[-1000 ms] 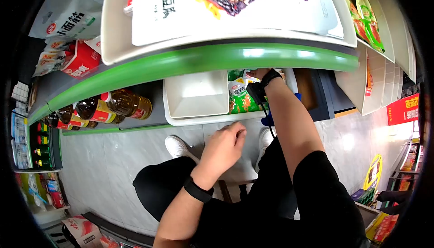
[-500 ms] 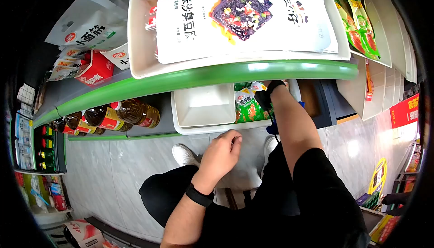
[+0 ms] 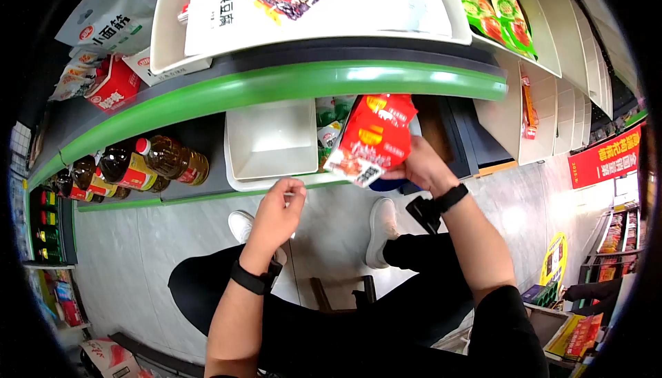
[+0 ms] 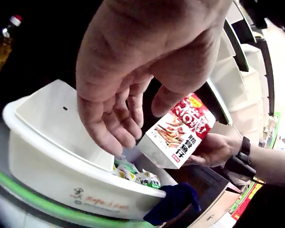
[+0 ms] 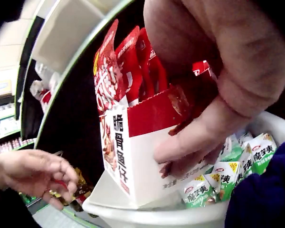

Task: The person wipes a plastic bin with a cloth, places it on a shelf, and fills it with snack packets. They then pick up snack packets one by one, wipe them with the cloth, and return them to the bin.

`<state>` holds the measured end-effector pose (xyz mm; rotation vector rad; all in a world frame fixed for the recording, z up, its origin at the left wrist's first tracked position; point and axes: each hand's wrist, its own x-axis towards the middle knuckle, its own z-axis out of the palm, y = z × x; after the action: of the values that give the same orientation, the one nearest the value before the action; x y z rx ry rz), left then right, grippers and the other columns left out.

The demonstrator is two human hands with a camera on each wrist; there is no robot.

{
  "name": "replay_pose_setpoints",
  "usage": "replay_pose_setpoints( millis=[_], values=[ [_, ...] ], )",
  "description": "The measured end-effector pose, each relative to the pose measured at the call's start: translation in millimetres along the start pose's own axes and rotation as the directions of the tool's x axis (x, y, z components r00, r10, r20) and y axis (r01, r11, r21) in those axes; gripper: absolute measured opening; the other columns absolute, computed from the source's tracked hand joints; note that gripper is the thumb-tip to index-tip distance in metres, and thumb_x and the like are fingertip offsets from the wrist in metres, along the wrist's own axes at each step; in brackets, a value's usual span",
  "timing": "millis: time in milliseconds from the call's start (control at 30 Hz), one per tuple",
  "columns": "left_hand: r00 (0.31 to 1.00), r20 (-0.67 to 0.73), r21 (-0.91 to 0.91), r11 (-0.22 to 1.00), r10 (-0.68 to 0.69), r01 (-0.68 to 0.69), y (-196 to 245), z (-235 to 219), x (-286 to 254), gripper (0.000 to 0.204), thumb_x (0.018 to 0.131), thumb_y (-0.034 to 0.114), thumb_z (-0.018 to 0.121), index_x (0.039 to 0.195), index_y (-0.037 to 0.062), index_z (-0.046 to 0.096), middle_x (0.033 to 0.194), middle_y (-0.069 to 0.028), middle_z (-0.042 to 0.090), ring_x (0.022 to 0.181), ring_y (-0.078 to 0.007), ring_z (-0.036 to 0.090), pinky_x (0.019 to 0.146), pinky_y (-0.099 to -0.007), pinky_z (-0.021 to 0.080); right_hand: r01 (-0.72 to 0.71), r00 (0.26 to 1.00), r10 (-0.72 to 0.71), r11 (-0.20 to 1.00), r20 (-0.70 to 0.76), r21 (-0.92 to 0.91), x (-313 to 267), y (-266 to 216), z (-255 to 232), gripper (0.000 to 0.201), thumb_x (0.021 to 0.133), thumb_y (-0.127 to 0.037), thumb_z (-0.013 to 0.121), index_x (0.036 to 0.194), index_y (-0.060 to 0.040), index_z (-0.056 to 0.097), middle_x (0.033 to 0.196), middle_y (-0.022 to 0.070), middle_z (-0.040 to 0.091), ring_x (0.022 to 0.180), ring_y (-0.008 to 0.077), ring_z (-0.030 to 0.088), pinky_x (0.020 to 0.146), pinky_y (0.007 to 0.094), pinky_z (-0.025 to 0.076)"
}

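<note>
My right hand [image 3: 429,164] grips a red and white cardboard box of snack packets [image 3: 372,140] by its side, above the right part of a white plastic tub [image 3: 238,184]. In the right wrist view, the thumb and fingers span the box, and several red packets [image 5: 128,61] stand upright in its open top. My left hand [image 3: 277,214] hangs with loosely curled fingers in front of the tub, holding nothing. Beneath the box, green and white snack packets [image 5: 228,178] lie in the tub, beside a smaller white bin [image 3: 276,140].
A green-edged shelf [image 3: 289,82] overhangs the tub and carries a tray with a white pouch [image 3: 303,6]. Bottles of brown liquid [image 3: 169,159] lie at the left. A dark blue cloth [image 4: 173,204] hangs at the tub's right end. White dividers [image 3: 503,109] stand at the right.
My right hand, earlier reaching into the tub under the shelf, has come out toward me with the red and white box. The left hand stays loosely curled in front of the tub.
</note>
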<state>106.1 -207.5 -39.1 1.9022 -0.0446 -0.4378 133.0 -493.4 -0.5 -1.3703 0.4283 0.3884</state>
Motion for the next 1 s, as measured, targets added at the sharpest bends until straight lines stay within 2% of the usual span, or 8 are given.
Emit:
replay_pose_setpoints(
  millis=[133,167,300,433,667,800,833,1000],
  values=[
    [0.978,0.061,-0.322,0.923,-0.201,0.210,26.9,8.1,-5.2,0.044,0.095,0.034,0.054,0.127,0.0051,0.045,0.124,-0.0114,0.050,0.113,-0.0192,0.052,0.081,-0.0354,0.050,-0.039,0.992,0.047,0.997,0.121,-0.064,-24.1,25.9,9.4,0.033,0.095,-0.014,0.050,0.124,0.0021,0.047,0.104,0.0139,0.066,0.083,0.0215,0.069,0.066,0.0323,0.060],
    [0.967,0.158,-0.425,0.871,-0.198,0.248,26.3,9.2,-5.1,0.071,0.090,0.047,0.059,0.139,0.0029,0.033,0.131,-0.0163,0.044,0.115,-0.0232,0.048,0.084,-0.0389,0.049,-0.026,0.986,0.037,0.997,0.161,-0.072,-30.0,27.6,12.7,0.033,0.095,-0.014,0.051,0.124,0.0014,0.047,0.103,0.0133,0.067,0.083,0.0208,0.069,0.066,0.0322,0.060],
    [0.927,0.349,-0.611,0.716,-0.139,0.338,19.8,17.4,-6.4,0.078,0.091,0.042,0.058,0.147,0.0069,0.017,0.133,-0.0158,0.042,0.119,-0.0247,0.047,0.088,-0.0422,0.050,-0.015,0.970,0.055,0.986,0.237,-0.169,-52.4,23.7,28.5,0.038,0.092,-0.017,0.059,0.124,0.0005,0.049,0.106,0.0117,0.066,0.087,0.0164,0.067,0.069,0.0294,0.058],
    [0.934,0.328,-0.700,0.627,-0.143,0.342,22.7,13.2,-16.6,0.066,0.095,0.020,0.054,0.147,0.0077,0.015,0.132,-0.0148,0.043,0.118,-0.0227,0.050,0.089,-0.0435,0.051,-0.052,0.962,0.084,0.990,0.259,-0.129,-50.5,26.7,31.2,0.043,0.089,-0.013,0.064,0.127,-0.0005,0.048,0.114,0.0120,0.063,0.093,0.0152,0.066,0.073,0.0275,0.056],
    [0.965,0.210,-0.762,0.593,-0.157,0.262,24.8,5.3,-9.5,0.061,0.096,0.018,0.053,0.146,0.0071,0.020,0.126,-0.0130,0.048,0.109,-0.0203,0.053,0.086,-0.0411,0.052,-0.008,0.940,0.056,0.990,0.338,-0.141,-18.4,24.5,32.6,0.046,0.090,-0.005,0.057,0.134,-0.0023,0.042,0.120,0.0125,0.061,0.104,0.0178,0.062,0.085,0.0311,0.053],
    [0.976,0.179,-0.816,0.536,-0.120,0.216,20.4,4.3,2.0,0.059,0.095,0.017,0.053,0.145,0.0055,0.023,0.124,-0.0117,0.050,0.110,-0.0220,0.053,0.090,-0.0426,0.049,0.020,0.938,0.053,0.978,0.342,-0.206,-14.3,9.7,37.2,0.042,0.093,-0.007,0.054,0.133,-0.0011,0.042,0.120,0.0106,0.060,0.105,0.0177,0.062,0.085,0.0309,0.054],
    [0.978,0.167,-0.821,0.531,-0.124,0.208,22.1,3.4,3.5,0.059,0.094,0.017,0.054,0.144,0.0056,0.025,0.123,-0.0105,0.051,0.111,-0.0214,0.051,0.091,-0.0424,0.048,0.065,0.935,0.011,0.977,0.356,-0.201,-12.9,11.9,37.5,0.037,0.096,-0.016,0.048,0.130,-0.0016,0.043,0.107,0.0103,0.065,0.088,0.0168,0.067,0.073,0.0298,0.056],
    [0.985,0.105,-0.842,0.514,-0.137,0.161,11.5,-2.4,9.4,0.052,0.095,0.018,0.052,0.140,0.0049,0.031,0.123,-0.0090,0.050,0.110,-0.0179,0.049,0.094,-0.0396,0.047,0.084,0.935,-0.040,0.990,0.351,-0.110,-6.6,7.5,38.9,0.041,0.097,-0.014,0.046,0.135,-0.0013,0.040,0.112,0.0100,0.063,0.094,0.0161,0.065,0.079,0.0286,0.054]
  ],
)
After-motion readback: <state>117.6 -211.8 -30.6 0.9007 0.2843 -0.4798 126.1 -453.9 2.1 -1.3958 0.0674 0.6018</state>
